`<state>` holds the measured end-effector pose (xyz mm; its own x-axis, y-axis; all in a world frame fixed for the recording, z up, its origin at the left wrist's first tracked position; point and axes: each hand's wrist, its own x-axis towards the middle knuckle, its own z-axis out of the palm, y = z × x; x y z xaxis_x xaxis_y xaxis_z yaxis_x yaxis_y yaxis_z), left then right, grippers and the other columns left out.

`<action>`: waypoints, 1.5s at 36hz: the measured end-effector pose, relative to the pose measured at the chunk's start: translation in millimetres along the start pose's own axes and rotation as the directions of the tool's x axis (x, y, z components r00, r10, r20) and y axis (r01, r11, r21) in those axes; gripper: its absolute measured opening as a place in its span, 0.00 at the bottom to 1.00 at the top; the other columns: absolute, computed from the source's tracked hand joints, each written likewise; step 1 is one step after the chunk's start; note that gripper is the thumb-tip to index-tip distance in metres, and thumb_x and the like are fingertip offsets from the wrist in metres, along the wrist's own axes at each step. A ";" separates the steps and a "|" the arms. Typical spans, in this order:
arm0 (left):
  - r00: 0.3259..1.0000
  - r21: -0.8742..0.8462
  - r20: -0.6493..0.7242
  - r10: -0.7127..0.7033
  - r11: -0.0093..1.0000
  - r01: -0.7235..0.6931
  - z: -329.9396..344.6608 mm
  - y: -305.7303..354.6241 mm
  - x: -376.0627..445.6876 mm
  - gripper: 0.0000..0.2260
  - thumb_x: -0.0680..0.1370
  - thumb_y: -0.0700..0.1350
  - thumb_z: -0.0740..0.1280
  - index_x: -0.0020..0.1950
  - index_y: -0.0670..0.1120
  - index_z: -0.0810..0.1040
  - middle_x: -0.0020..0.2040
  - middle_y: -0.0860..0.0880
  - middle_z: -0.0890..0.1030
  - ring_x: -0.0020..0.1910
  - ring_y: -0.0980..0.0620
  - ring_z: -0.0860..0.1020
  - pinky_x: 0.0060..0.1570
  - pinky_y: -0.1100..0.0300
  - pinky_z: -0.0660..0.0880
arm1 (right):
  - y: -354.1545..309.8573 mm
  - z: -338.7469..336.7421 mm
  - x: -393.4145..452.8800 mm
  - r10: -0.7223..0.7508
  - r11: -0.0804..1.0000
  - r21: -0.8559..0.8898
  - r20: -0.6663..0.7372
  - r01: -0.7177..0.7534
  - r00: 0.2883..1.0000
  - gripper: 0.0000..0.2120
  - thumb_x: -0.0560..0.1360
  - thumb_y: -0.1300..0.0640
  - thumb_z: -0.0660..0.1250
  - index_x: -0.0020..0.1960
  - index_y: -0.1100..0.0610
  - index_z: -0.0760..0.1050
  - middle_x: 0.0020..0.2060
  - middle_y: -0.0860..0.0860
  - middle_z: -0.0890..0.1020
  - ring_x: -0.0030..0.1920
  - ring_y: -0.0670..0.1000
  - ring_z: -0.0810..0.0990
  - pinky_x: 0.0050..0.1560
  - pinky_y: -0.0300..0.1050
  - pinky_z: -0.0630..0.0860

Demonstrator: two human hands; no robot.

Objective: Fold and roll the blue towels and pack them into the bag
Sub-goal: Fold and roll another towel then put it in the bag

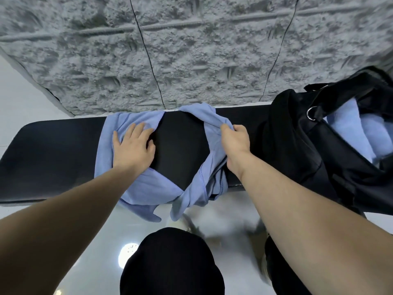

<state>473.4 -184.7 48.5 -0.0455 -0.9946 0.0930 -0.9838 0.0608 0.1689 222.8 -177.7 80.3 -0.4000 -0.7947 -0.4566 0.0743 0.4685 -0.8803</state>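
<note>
I see the blue towel (136, 188) draped across the black counter (53, 150), its near edge hanging off. Left hand (133, 145) presses flat on it, grip spread. Right hand (235, 141) pinches a bunched fold. Black bag (297, 145) sits right, a folded towel (348, 128) inside.

A long black padded bench (53, 150) runs from 9 to 3 o'clock, with a rough grey stone-textured wall (191, 50) behind it at 12. A crumpled blue cloth towel (146, 188) lies across the bench's middle, its near edge hanging toward 6. At 3, an open black fabric bag (297, 145) sits on the bench with folded blue towels (348, 133) inside it.
</note>
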 end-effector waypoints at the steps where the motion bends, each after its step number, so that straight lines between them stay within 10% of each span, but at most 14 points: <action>1: 0.999 -0.002 -0.016 0.032 0.999 -0.032 0.9 4.8 -2.6 0.16 0.81 0.46 0.59 0.68 0.51 0.73 0.73 0.51 0.68 0.76 0.51 0.60 0.74 0.36 0.46 | -0.3 1.5 -1.5 -0.005 1.000 -0.024 0.033 0.006 0.999 0.06 0.78 0.55 0.63 0.52 0.57 0.70 0.38 0.48 0.72 0.36 0.46 0.69 0.38 0.40 0.68; 10: 0.991 -0.342 0.044 0.125 0.934 -0.103 -0.4 71.4 -20.9 0.14 0.81 0.52 0.55 0.53 0.51 0.79 0.53 0.50 0.80 0.57 0.45 0.76 0.56 0.50 0.70 | 0.7 14.7 -21.8 0.047 0.990 -0.144 0.332 0.001 0.942 0.18 0.78 0.47 0.64 0.58 0.61 0.78 0.48 0.50 0.80 0.47 0.48 0.77 0.52 0.44 0.74; 16: 0.852 -0.767 0.473 -0.226 0.369 0.524 -28.6 128.3 -12.9 0.24 0.79 0.67 0.56 0.66 0.53 0.71 0.55 0.57 0.75 0.52 0.57 0.73 0.58 0.56 0.68 | -6.4 7.1 -27.8 -0.023 0.990 -0.121 0.382 0.075 0.924 0.17 0.82 0.57 0.54 0.67 0.49 0.74 0.56 0.49 0.78 0.54 0.51 0.78 0.53 0.52 0.81; 22: 0.763 -0.760 0.606 -0.224 0.120 0.638 -26.2 140.3 -7.7 0.14 0.76 0.47 0.69 0.59 0.43 0.80 0.51 0.42 0.85 0.49 0.46 0.84 0.57 0.47 0.79 | -0.9 -3.9 -20.1 -0.047 0.965 -0.237 0.279 0.116 0.959 0.27 0.76 0.50 0.68 0.72 0.50 0.63 0.53 0.50 0.79 0.47 0.49 0.79 0.47 0.44 0.76; 26: 0.713 -0.740 0.649 -0.266 -0.003 0.673 -30.2 151.8 -0.5 0.13 0.77 0.46 0.68 0.58 0.42 0.80 0.49 0.43 0.85 0.47 0.47 0.84 0.49 0.54 0.81 | -6.1 -12.5 -16.9 0.091 0.974 -0.225 0.290 -0.024 0.953 0.30 0.68 0.36 0.71 0.62 0.54 0.74 0.53 0.51 0.82 0.52 0.52 0.82 0.49 0.44 0.78; 32: 0.681 -0.727 0.661 -0.316 -0.044 0.685 -35.3 163.0 2.2 0.11 0.78 0.46 0.67 0.55 0.40 0.80 0.48 0.43 0.83 0.43 0.47 0.81 0.47 0.54 0.79 | -15.6 -22.9 -18.0 0.136 0.990 -0.016 0.403 -0.142 0.905 0.11 0.78 0.53 0.68 0.54 0.60 0.79 0.51 0.60 0.85 0.50 0.56 0.84 0.53 0.49 0.80; 42: 0.624 -0.686 0.718 -0.308 -0.159 0.710 -33.7 160.1 -6.3 0.15 0.72 0.44 0.69 0.57 0.41 0.81 0.52 0.42 0.84 0.51 0.41 0.83 0.58 0.47 0.77 | -19.3 -36.1 -5.4 0.188 0.974 0.086 0.224 -0.212 0.956 0.23 0.72 0.51 0.57 0.65 0.58 0.71 0.55 0.57 0.81 0.51 0.57 0.81 0.51 0.49 0.78; 50: 0.655 -0.629 0.747 -0.113 -0.443 0.639 -40.4 144.8 -10.1 0.08 0.79 0.42 0.63 0.53 0.42 0.81 0.50 0.43 0.85 0.52 0.44 0.83 0.53 0.50 0.77 | -23.5 -56.6 -0.1 0.146 0.970 0.172 0.144 -0.170 0.979 0.08 0.76 0.61 0.58 0.39 0.55 0.64 0.30 0.50 0.65 0.30 0.48 0.61 0.31 0.41 0.60; 54: 0.588 -0.523 0.806 -0.074 -0.554 0.648 -41.6 134.2 -8.9 0.18 0.80 0.51 0.64 0.60 0.38 0.78 0.54 0.37 0.83 0.56 0.40 0.80 0.59 0.45 0.74 | -26.4 -59.1 1.3 0.196 0.967 0.134 0.160 -0.218 0.967 0.14 0.70 0.62 0.61 0.55 0.56 0.68 0.39 0.54 0.73 0.37 0.52 0.70 0.39 0.43 0.68</action>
<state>348.9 -164.2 111.1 -0.0940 -0.6564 -0.7485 0.6062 -0.6341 0.4800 166.3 -168.3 110.5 -0.2258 -0.7386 -0.6351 0.2820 0.5745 -0.7684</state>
